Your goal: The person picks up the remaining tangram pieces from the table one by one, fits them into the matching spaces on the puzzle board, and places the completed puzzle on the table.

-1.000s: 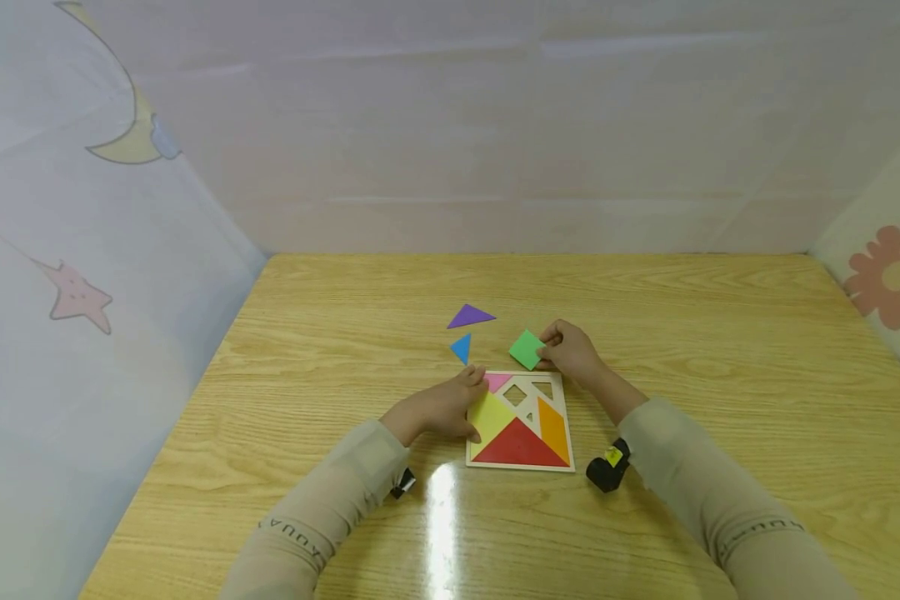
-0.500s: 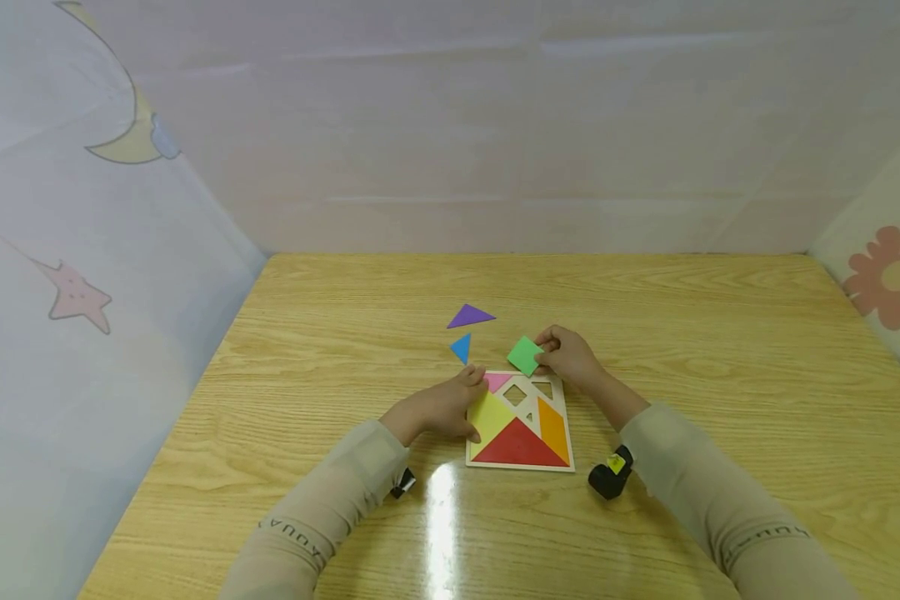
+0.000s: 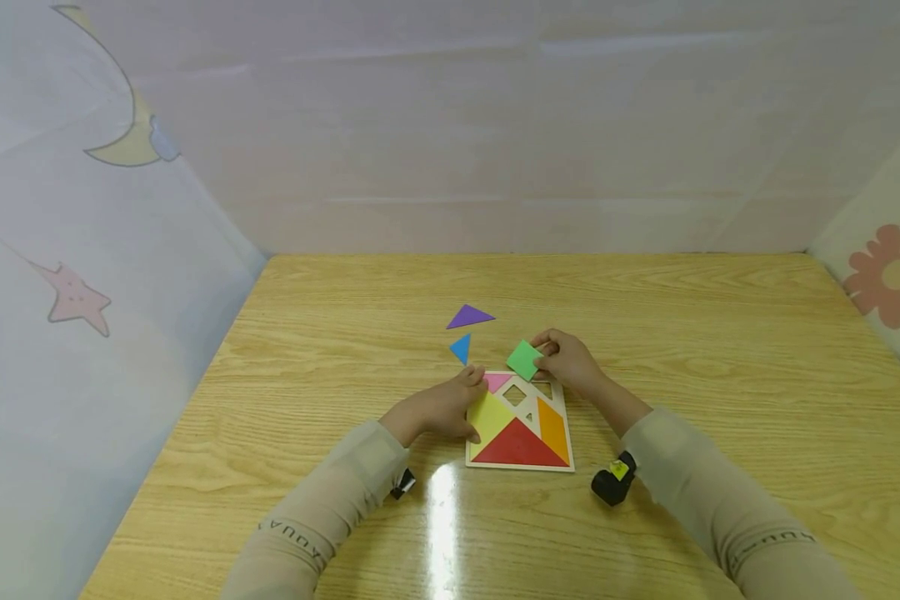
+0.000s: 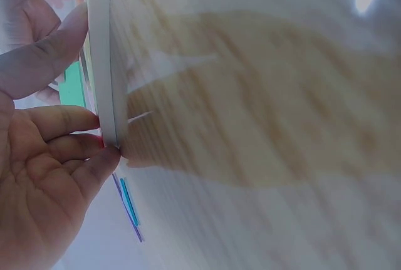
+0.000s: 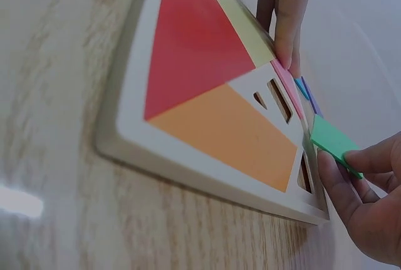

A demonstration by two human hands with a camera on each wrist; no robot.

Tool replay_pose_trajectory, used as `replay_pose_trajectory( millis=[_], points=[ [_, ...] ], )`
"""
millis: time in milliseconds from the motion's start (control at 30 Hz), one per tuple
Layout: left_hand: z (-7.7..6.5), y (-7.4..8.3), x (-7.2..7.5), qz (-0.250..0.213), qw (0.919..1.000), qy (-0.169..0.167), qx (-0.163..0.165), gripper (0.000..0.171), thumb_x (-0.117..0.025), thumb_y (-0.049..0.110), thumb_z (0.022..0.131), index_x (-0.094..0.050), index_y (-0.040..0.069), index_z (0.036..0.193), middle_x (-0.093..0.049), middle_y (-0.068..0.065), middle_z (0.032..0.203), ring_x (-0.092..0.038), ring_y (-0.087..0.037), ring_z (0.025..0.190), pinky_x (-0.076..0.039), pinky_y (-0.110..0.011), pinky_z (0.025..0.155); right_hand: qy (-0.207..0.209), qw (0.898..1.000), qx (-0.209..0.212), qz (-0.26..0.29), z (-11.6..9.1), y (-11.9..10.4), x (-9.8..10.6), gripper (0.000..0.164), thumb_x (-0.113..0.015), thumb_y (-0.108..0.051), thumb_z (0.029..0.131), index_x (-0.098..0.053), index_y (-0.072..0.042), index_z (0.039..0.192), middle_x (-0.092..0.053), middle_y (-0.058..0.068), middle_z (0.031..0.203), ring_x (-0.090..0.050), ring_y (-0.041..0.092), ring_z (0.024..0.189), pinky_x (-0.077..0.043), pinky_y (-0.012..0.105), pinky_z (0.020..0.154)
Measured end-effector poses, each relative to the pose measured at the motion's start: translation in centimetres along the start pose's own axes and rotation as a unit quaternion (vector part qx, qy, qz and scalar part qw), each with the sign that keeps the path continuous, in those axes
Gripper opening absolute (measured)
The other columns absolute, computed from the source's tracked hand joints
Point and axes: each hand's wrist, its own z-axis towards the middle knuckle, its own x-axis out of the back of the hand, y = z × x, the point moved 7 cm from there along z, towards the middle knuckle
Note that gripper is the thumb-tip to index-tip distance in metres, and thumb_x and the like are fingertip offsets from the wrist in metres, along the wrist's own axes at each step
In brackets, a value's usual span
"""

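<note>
My right hand (image 3: 572,363) pinches a green square tangram piece (image 3: 523,360) between thumb and fingers, tilted over the far edge of a wooden puzzle board (image 5: 135,135). Along the board's left side rests my left hand (image 3: 444,405), its thumb and fingertips touching the edge and surface. Set in the board are a red triangle (image 3: 520,446), a yellow triangle (image 3: 491,410), an orange parallelogram (image 3: 552,428) and a pink piece (image 3: 497,381), partly covered by the left fingers. A square cutout (image 5: 281,102), a triangular cutout (image 5: 304,176) and a tiny hole show bare table.
Beyond the board, a blue triangle (image 3: 461,348) and a purple triangle (image 3: 470,317) lie on the wood-grain table (image 3: 330,333). Printed cloth walls (image 3: 435,150) rise at the back and sides. A black wrist device (image 3: 612,482) hangs below the right sleeve.
My right hand has brought the green square slightly nearer, from beyond the board to overlapping its far edge. The left hand and the board have stayed put.
</note>
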Motion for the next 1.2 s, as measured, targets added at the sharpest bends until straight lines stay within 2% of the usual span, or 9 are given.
replay_pose_trajectory(
  millis=[333,1200],
  points=[
    [-0.1,0.1,0.1,-0.008,1.0000,-0.002,0.004,0.081,-0.068,0.026,0.074,-0.022,-0.008,0.132,-0.008,-0.020,0.140,-0.002,-0.027,0.129,-0.010,-0.027,0.103,-0.021,0.999,0.009,0.029,-0.6,-0.1,-0.5,0.023,-0.047,0.011,0.082,-0.044,0.010,0.105,-0.040,0.014,0.083,-0.050,0.019,0.067,-0.051,0.027,0.062],
    [-0.1,0.1,0.1,-0.013,0.9999,-0.005,0.005,0.081,-0.067,0.025,0.075,-0.021,-0.008,0.132,-0.007,-0.020,0.140,-0.001,-0.027,0.129,-0.010,-0.027,0.103,-0.036,0.999,0.030,-0.026,-1.4,-0.6,-0.8,0.029,-0.050,0.009,0.079,-0.046,0.007,0.108,-0.042,0.012,0.075,-0.049,0.020,0.059,-0.050,0.028,0.056]
  ],
)
